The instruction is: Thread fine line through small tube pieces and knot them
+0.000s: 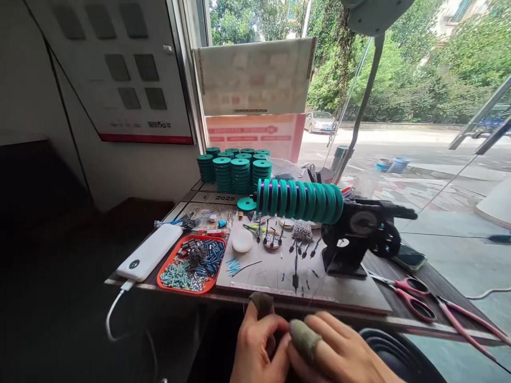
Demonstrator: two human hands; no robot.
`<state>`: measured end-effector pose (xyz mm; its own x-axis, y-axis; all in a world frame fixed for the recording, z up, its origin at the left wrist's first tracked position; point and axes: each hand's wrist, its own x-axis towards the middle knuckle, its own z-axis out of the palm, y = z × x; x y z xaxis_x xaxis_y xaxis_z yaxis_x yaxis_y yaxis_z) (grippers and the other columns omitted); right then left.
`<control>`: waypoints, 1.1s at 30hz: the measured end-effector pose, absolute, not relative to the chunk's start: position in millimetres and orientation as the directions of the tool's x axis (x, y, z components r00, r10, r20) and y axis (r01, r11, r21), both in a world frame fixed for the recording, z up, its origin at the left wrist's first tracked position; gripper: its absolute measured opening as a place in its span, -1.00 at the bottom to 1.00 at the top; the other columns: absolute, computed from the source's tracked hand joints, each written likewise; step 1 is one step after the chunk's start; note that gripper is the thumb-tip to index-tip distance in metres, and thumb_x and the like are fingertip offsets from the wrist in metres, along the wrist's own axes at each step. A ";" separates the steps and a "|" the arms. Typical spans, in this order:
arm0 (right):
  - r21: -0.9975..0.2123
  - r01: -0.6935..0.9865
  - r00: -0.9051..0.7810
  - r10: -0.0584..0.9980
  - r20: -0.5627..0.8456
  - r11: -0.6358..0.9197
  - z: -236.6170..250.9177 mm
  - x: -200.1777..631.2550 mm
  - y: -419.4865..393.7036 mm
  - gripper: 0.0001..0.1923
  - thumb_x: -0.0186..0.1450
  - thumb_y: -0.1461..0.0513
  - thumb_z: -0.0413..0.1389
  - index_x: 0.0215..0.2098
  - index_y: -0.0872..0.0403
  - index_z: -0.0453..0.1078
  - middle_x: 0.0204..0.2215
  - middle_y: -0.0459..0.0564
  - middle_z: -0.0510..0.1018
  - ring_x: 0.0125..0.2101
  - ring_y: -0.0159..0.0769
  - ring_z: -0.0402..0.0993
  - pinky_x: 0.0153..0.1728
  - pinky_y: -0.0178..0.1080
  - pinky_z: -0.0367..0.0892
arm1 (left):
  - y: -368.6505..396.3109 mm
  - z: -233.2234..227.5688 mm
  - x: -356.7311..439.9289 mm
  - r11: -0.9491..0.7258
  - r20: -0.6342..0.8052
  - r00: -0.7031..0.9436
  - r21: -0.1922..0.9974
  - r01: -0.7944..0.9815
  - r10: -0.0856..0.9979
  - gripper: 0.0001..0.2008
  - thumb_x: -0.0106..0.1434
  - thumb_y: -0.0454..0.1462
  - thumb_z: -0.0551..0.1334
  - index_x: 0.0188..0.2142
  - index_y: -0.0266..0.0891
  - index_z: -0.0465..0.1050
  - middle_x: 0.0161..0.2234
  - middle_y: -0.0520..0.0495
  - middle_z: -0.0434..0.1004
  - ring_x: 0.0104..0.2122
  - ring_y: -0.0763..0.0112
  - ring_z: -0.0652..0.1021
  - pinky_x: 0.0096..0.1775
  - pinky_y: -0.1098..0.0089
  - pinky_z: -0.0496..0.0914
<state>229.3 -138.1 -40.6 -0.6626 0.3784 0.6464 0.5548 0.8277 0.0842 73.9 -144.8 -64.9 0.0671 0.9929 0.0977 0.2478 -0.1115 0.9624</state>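
Observation:
My left hand and my right hand meet below the front edge of the table, with their fingertips pinched close together. Each wears a greyish-green finger cover on one finger. Whatever lies between the fingertips is hidden or too small to make out. Just beyond them is a pale work board with small dark and blue beaded pieces, thin threads and a white round piece. A black winding device stands on the board's right side, carrying a row of teal spools.
An orange-red tray of small blue and green parts and a white power bank with a cable are left. Stacked teal spools stand behind. Scissors, pink-handled pliers and a phone lie right. A lamp arm rises behind.

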 end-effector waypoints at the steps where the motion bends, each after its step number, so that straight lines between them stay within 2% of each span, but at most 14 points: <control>1: 0.075 0.490 -0.705 0.344 0.620 0.868 -28.5 225.1 -127.6 -0.64 0.30 0.40 -0.14 -0.53 0.02 0.37 -0.67 -0.09 0.44 -0.65 -0.35 0.29 -0.63 -0.30 0.18 | -145.1 -65.4 73.4 -0.140 0.125 0.079 0.965 0.224 0.989 -0.85 0.07 -0.21 0.29 -0.54 -0.24 0.55 -0.43 -0.08 0.38 -0.46 0.34 0.41 -0.45 0.45 0.26; 4: 0.017 0.367 -0.824 0.316 0.471 0.930 -6.4 215.2 -99.4 -0.75 0.27 0.37 -0.10 -0.45 0.02 0.33 -0.64 -0.12 0.42 -0.59 -0.34 0.27 -0.58 -0.30 0.15 | -141.4 -65.2 70.3 -0.121 0.115 0.083 0.990 0.067 0.990 -0.75 0.10 -0.10 0.28 -0.47 -0.24 0.57 -0.38 -0.09 0.40 -0.37 0.29 0.43 -0.38 0.45 0.30; 7: 0.043 0.349 -0.874 0.309 0.374 0.936 -6.8 212.3 -84.1 -0.79 0.23 0.39 -0.08 -0.43 0.02 0.30 -0.68 -0.17 0.38 -0.64 -0.38 0.21 -0.59 -0.31 0.05 | -135.4 -63.6 67.5 -0.038 0.047 0.097 0.995 -0.095 0.994 -0.65 0.11 -0.01 0.24 -0.44 -0.27 0.57 -0.37 -0.07 0.36 -0.35 0.30 0.41 -0.31 0.43 0.31; 10: -0.016 0.436 -0.848 0.417 0.327 0.900 -16.6 213.0 -80.9 -0.82 0.17 0.42 -0.04 -0.45 0.04 0.29 -0.67 -0.19 0.37 -0.68 -0.44 0.13 -0.60 -0.32 -0.04 | -133.6 -61.1 68.8 -0.002 0.010 0.070 0.994 -0.108 0.998 -0.63 0.10 -0.01 0.26 -0.52 -0.29 0.53 -0.43 -0.03 0.31 -0.39 0.35 0.39 -0.33 0.45 0.29; 13: -0.133 0.563 -0.763 0.574 0.297 0.816 -21.7 211.8 -82.5 -0.85 0.13 0.42 -0.01 -0.47 0.06 0.27 -0.69 -0.22 0.31 -0.69 -0.48 0.03 -0.62 -0.35 -0.11 | -136.7 -58.4 74.6 -0.074 0.077 -0.064 0.996 0.048 0.995 -0.71 0.13 -0.11 0.24 -0.58 -0.25 0.49 -0.46 -0.02 0.29 -0.49 0.39 0.38 -0.45 0.46 0.26; 16: -0.193 0.655 -0.676 0.681 0.282 0.730 -17.8 207.9 -83.2 -0.85 0.17 0.41 -0.02 -0.49 0.08 0.27 -0.73 -0.25 0.21 -0.70 -0.50 -0.06 -0.64 -0.38 -0.15 | -141.1 -60.5 81.2 -0.275 0.347 -0.187 0.904 0.328 0.919 -0.84 0.14 -0.32 0.21 -0.53 -0.19 0.52 -0.43 -0.08 0.37 -0.47 0.33 0.42 -0.42 0.42 0.28; 18: -0.229 0.692 -0.633 0.728 0.265 0.685 -11.8 204.9 -82.2 -0.86 0.19 0.40 -0.01 -0.49 0.09 0.29 -0.75 -0.26 0.17 -0.70 -0.50 -0.07 -0.64 -0.39 -0.14 | -142.7 -65.1 83.1 -0.400 0.527 -0.198 0.797 0.453 0.826 -0.81 0.11 -0.41 0.19 -0.44 -0.16 0.57 -0.36 -0.15 0.44 -0.37 0.25 0.47 -0.29 0.38 0.32; 21: -0.292 0.718 -0.591 0.775 0.225 0.632 -1.7 200.8 -77.8 -0.87 0.18 0.38 0.04 -0.50 0.10 0.34 -0.74 -0.25 0.21 -0.69 -0.51 0.02 -0.62 -0.42 -0.08 | -141.2 -71.3 79.4 -0.505 0.663 -0.132 0.669 0.545 0.736 -0.71 0.10 -0.47 0.17 -0.30 -0.16 0.60 -0.30 -0.20 0.53 -0.30 0.18 0.50 -0.18 0.35 0.32; 25: -0.387 0.716 -0.564 0.808 0.170 0.581 7.9 194.9 -67.7 -0.85 0.16 0.40 0.08 -0.54 0.12 0.38 -0.70 -0.20 0.36 -0.66 -0.53 0.17 -0.61 -0.47 0.01 | -134.9 -69.6 69.0 -0.631 0.735 0.073 0.523 0.573 0.675 -0.66 0.09 -0.49 0.21 -0.21 -0.13 0.58 -0.31 -0.15 0.62 -0.36 0.23 0.53 -0.23 0.40 0.36; 28: -0.424 0.709 -0.555 0.817 0.158 0.563 11.4 190.9 -62.5 -0.84 0.12 0.42 0.10 -0.57 0.13 0.42 -0.68 -0.17 0.42 -0.65 -0.52 0.23 -0.60 -0.47 0.05 | -132.4 -64.9 66.0 -0.675 0.787 0.074 0.473 0.566 0.613 -0.69 0.11 -0.50 0.20 -0.24 -0.15 0.57 -0.36 -0.14 0.62 -0.37 0.25 0.53 -0.29 0.42 0.37; 30: -0.432 0.701 -0.553 0.815 0.172 0.567 11.0 192.7 -64.8 -0.85 0.11 0.41 0.11 -0.57 0.12 0.43 -0.70 -0.16 0.42 -0.66 -0.51 0.25 -0.59 -0.45 0.08 | -133.1 -62.6 66.2 -0.665 0.752 0.057 0.543 0.513 0.657 -0.77 0.13 -0.48 0.16 -0.34 -0.20 0.56 -0.44 -0.13 0.57 -0.41 0.29 0.50 -0.34 0.43 0.35; 31: -0.435 0.699 -0.553 0.815 0.175 0.568 9.4 195.9 -68.4 -0.87 0.13 0.40 0.12 -0.51 0.11 0.46 -0.69 -0.16 0.44 -0.64 -0.48 0.27 -0.58 -0.44 0.11 | -133.9 -61.5 66.5 -0.618 0.681 0.037 0.638 0.459 0.731 -0.81 0.14 -0.45 0.15 -0.41 -0.22 0.53 -0.47 -0.11 0.53 -0.44 0.32 0.48 -0.37 0.44 0.33; 33: -0.414 0.676 -0.531 0.792 0.301 0.610 2.5 207.6 -80.9 -0.88 0.18 0.36 0.10 -0.36 0.10 0.46 -0.58 -0.10 0.50 -0.58 -0.42 0.35 -0.53 -0.40 0.18 | -135.5 -59.4 66.8 -0.379 0.385 0.030 0.888 0.259 0.922 -0.85 0.13 -0.36 0.18 -0.54 -0.25 0.46 -0.52 -0.07 0.45 -0.48 0.39 0.43 -0.43 0.46 0.28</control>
<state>207.6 -80.9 2.5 -0.5306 0.7925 0.3006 0.6762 0.6097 -0.4136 66.8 -135.5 -59.4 0.0303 0.9225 0.3849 0.2590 -0.3792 0.8884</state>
